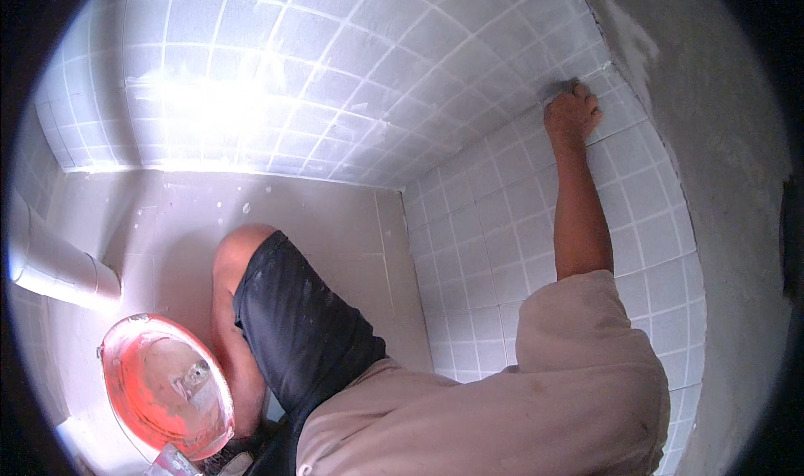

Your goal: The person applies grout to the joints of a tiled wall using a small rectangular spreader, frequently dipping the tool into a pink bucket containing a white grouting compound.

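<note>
My right arm reaches up to the far right. Its hand (574,113) is closed, knuckles out, in the corner where two tiled walls (469,66) meet. A small dark grey thing (556,88) shows at the fingers against the tiles, its kind too blurred to tell. White grout lines and hazy smears cover the grey tiles around it. My left hand does not show. By my bent leg stands a red-orange bucket (117,384) with pale residue inside and a little grey matter at its bottom.
A white pipe (63,262) sticks out at the left. The pale floor (335,216) has white spots near the wall. Below the bucket lies a flat-edged, stained object (173,461), partly cut off. Bare grey plaster (729,250) borders the tiles on the right.
</note>
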`<state>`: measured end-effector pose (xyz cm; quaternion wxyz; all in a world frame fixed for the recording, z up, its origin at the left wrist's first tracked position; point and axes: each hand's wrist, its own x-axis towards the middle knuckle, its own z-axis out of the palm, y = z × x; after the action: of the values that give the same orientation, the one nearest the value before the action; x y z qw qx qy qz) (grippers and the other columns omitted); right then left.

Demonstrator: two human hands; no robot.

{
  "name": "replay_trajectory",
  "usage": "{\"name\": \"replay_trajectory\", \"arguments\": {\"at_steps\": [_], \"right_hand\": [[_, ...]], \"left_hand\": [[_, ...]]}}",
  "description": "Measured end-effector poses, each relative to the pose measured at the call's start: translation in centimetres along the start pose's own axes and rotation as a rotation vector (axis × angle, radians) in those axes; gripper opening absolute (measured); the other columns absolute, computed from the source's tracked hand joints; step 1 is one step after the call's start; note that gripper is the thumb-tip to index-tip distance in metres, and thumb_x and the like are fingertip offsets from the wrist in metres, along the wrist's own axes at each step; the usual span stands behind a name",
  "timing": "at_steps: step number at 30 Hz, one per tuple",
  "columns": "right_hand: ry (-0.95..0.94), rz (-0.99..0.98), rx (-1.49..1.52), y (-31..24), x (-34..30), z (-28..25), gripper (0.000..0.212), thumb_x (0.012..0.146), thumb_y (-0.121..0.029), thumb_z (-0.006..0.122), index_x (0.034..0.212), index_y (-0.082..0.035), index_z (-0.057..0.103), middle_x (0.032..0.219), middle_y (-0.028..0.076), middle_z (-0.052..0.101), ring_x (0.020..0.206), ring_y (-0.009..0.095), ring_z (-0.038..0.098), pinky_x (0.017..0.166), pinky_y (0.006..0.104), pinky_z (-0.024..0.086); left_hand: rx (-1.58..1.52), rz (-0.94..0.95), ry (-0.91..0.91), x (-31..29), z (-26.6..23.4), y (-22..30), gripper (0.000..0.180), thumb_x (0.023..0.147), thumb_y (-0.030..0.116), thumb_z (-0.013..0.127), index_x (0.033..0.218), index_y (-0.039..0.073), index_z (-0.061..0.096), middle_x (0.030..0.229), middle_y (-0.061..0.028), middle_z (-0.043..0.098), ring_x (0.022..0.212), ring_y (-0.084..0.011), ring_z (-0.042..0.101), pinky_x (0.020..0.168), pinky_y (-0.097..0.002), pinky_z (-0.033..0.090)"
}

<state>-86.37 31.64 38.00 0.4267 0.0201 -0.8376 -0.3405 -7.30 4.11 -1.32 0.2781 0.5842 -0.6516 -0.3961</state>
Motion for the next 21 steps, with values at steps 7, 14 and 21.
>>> {"name": "replay_trajectory", "arguments": {"at_steps": [7, 14, 21], "right_hand": [[0.12, -0.11, -0.057, 1.6, 1.5, -0.1, 0.036, 0.086, -0.026, 0.06, 0.116, -0.008, 0.066, 0.126, 0.009, 0.056, 0.112, 0.033, 0.05, 0.088, 0.0514, 0.037], [0.317, 0.03, 0.004, 3.4, 2.3, -0.7, 0.036, 0.085, -0.032, 0.062, 0.114, -0.01, 0.066, 0.116, 0.01, 0.062, 0.106, 0.032, 0.054, 0.086, 0.051, 0.039], [0.091, 0.037, -0.066, 3.9, 6.6, -3.3, 0.034, 0.09, -0.031, 0.058, 0.117, -0.01, 0.065, 0.112, 0.009, 0.068, 0.107, 0.031, 0.062, 0.086, 0.0501, 0.045]], "left_hand": [[-0.051, -0.003, -0.023, -0.3, 0.3, 0.3, 0.046, 0.088, 0.019, 0.067, 0.13, 0.002, 0.055, 0.129, -0.0155, 0.058, 0.114, -0.0249, 0.057, 0.096, -0.0383, 0.046], [-0.105, -0.013, -0.01, -0.6, 1.0, 1.0, 0.045, 0.088, 0.017, 0.066, 0.128, 0.0, 0.055, 0.127, -0.0152, 0.058, 0.112, -0.0245, 0.057, 0.095, -0.0378, 0.046], [-0.131, -0.022, -0.006, -0.9, 0.8, 1.0, 0.043, 0.088, 0.015, 0.065, 0.127, -0.002, 0.055, 0.125, -0.0149, 0.059, 0.109, -0.024, 0.058, 0.095, -0.0374, 0.046]]}}
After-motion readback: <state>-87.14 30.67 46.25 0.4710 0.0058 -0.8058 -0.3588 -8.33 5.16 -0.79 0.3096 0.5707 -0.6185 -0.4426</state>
